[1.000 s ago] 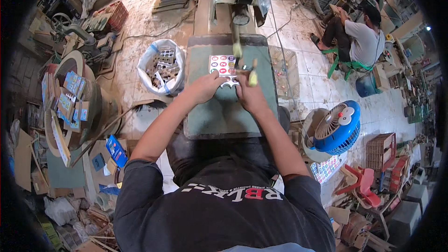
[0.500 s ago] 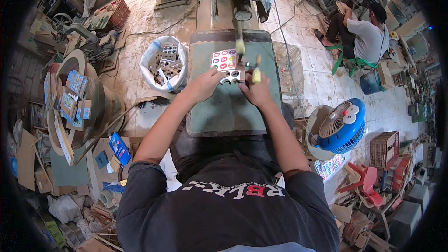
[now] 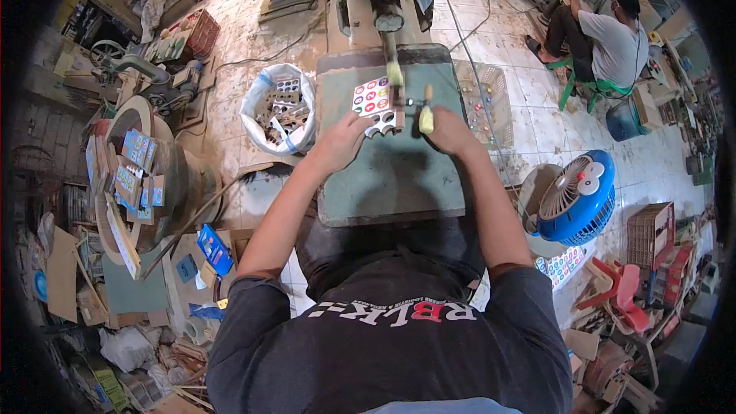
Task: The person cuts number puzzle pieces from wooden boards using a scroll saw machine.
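A small flat board (image 3: 372, 94) printed with rows of coloured circles lies on the machine's green worktable (image 3: 383, 176). Its near edge has round holes and scalloped cut-outs. My left hand (image 3: 340, 143) grips the board at its near left corner, fingers closed on the edge. Just right of the board, my right hand (image 3: 451, 134) is off it, beside a pale yellow handle (image 3: 426, 119) on the machine's fitting. That handle covers part of its fingertips, so whether they hold anything cannot be made out. The machine's upright post (image 3: 392, 54) comes down at the board's far right corner.
Left of the table stands a white sack (image 3: 277, 107) of perforated board offcuts. At right are a crate (image 3: 487, 103) with small coloured pieces and a blue fan (image 3: 576, 195). A round stand (image 3: 115, 184) holds printed boards. Another person (image 3: 606, 42) sits at the far right.
My right hand has left the board's near right edge and moved right, beside the yellow handle. My left hand keeps its hold. The whole view has shifted slightly.
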{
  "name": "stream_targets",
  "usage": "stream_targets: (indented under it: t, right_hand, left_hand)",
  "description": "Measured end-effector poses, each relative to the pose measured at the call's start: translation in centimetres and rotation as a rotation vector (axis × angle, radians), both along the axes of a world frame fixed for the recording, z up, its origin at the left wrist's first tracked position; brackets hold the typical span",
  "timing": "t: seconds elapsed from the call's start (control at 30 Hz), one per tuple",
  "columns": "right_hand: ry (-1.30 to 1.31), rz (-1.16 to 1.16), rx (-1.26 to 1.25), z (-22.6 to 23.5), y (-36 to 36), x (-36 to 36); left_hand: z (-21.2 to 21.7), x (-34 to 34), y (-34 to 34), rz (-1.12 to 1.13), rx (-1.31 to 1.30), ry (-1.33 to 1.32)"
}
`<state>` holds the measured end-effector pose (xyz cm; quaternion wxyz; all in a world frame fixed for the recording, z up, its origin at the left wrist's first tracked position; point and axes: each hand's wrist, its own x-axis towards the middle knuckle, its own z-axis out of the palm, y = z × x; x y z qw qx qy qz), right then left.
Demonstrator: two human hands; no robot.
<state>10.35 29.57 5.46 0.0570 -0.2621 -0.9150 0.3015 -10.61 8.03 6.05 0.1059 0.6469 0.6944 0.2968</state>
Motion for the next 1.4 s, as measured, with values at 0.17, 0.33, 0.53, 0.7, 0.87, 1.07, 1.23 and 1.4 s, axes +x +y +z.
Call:
stream_targets:
  t: [0.17,0.33,0.53,0.7,0.87,1.07,1.23,1.4]
  right_hand:
    - [0.023,0.169,-0.338,-0.1,-6.7,3.4]
    - [-0.189,0.043,-0.191,2.8,-12.5,-3.1]
    - [-0.141,-0.05,-0.144,0.9,-11.6,-4.4]
    - [-0.36,-0.028,-0.183,4.5,-13.6,1.5]
    - [0.083,-0.095,-0.298,1.0,-10.5,8.0]
    - [0.457,-0.012,0.027,-2.0,-11.2,5.6]
    - [0.363,0.085,0.206,-4.4,-10.3,4.8]
    - [0.483,-0.443,0.015,-3.9,-7.0,9.5]
  left_hand:
    - [1.5,0.5,0.7,-0.006,-0.015,-0.012]
    - [2.0,0.4,0.9,-0.026,-0.037,0.0]
    - [2.1,0.5,1.0,-0.014,-0.006,0.008]
    - [1.3,0.6,0.7,0.011,-0.065,0.073]
    - [1.4,1.2,0.5,-0.032,-0.121,0.192]
    - [-0.5,2.4,0.0,0.03,-0.001,0.058]
    - [-2.1,4.1,-2.4,0.196,0.079,0.049]
    - [-2.7,4.8,-3.4,0.271,0.143,0.121]
